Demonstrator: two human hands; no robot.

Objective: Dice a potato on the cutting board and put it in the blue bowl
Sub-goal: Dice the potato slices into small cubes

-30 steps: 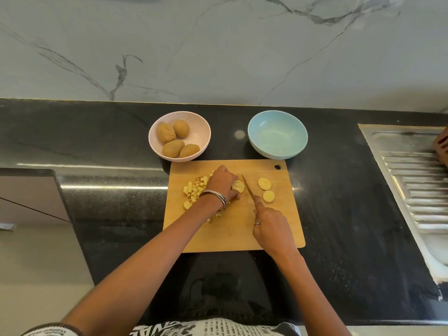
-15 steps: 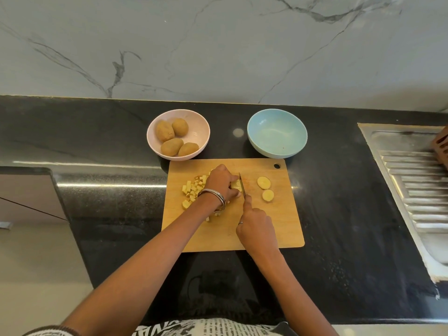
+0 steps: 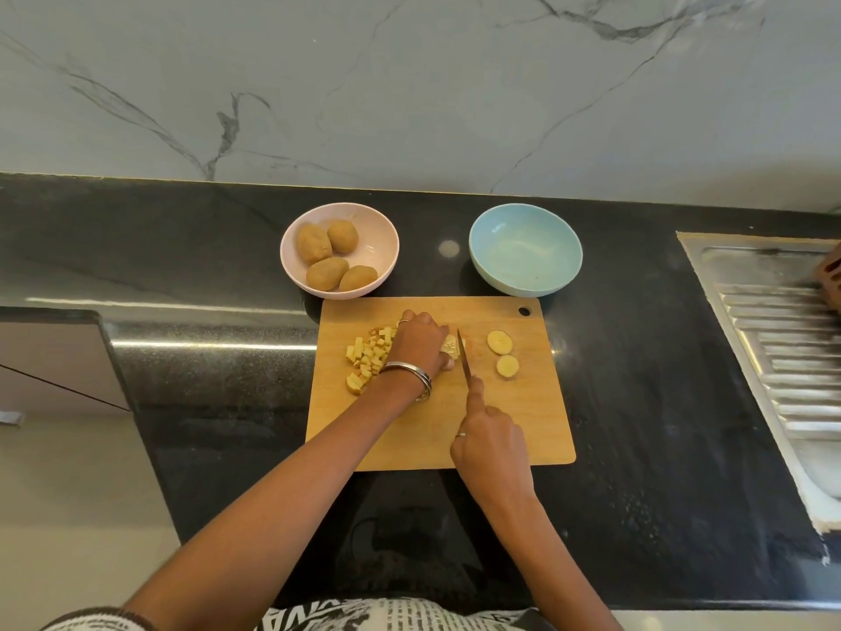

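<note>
Black tabletop (image 3: pixel 637 357) carries your cutting board (image 3: pixel 537 425): your left hand (image 3: pixel 418 343) curls fingers over the potato piece (image 3: pixel 450 347), right hand (image 3: pixel 493 441) grips the knife (image 3: pixel 464 357); blue bowl (image 3: pixel 525 250) sits just behind.

Rectangular wooden cutting board (image 3: pixel 523 416) flat on the black stone tabletop (image 3: pixel 637 403), near its front edge; behind the board, at left, round pink bowl (image 3: pixel 380 230) with four whole brown potatoes (image 3: pixel 334 257) in it; behind the board, at right, round pale blue bowl (image 3: pixel 525 248), apart from the pink one; on the board's left part, heap of small yellow potato cubes (image 3: pixel 368 355); just right of the heap, left hand (image 3: pixel 418 346) over a pale potato piece (image 3: pixel 450 347); right of that piece, slim steel knife (image 3: pixel 464 359) in the right hand (image 3: pixel 493 444), tip toward the bowls; further right, two round potato slices (image 3: pixel 503 355), one behind the other; at the far right of the tabletop, ribbed metal sink drainboard (image 3: pixel 782 348).
</note>
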